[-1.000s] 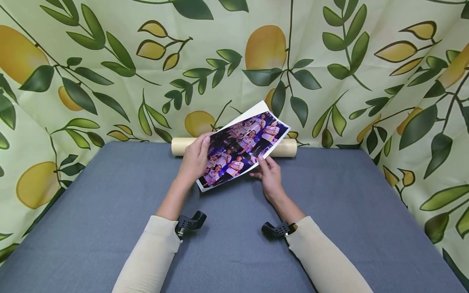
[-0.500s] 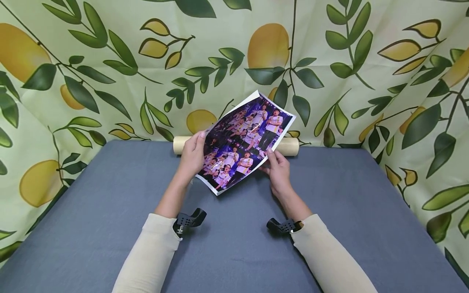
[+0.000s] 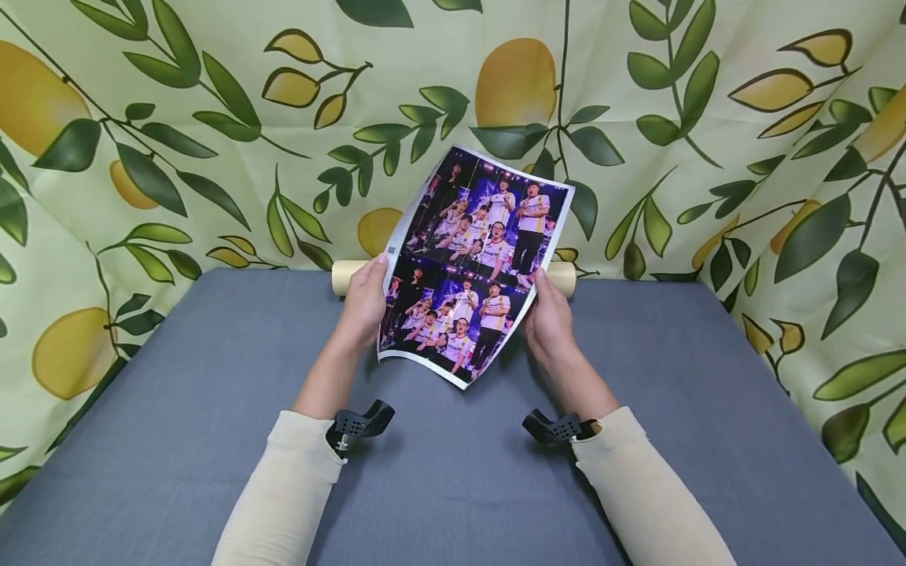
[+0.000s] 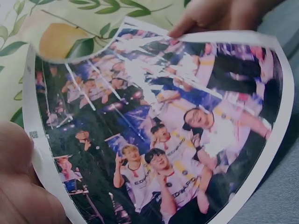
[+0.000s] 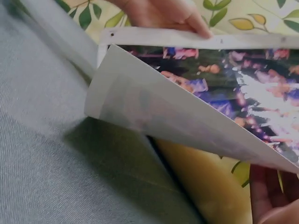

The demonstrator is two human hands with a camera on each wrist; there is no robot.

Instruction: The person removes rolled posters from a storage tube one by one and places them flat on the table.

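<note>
Left to right. One left hand (image 3: pixel 364 303): thumb and fingers pinch the left edge of one printed photo sheet (image 3: pixel 473 263). Sheet held up off the grey table (image 3: pixel 177 409), tilted toward the person, lower corner curling. One right hand (image 3: pixel 548 318): fingers clamp the sheet's right edge. One cream roll (image 3: pixel 562 277) lies behind, at the table's far edge. Two black wrist mounts (image 3: pixel 354 424).
</note>
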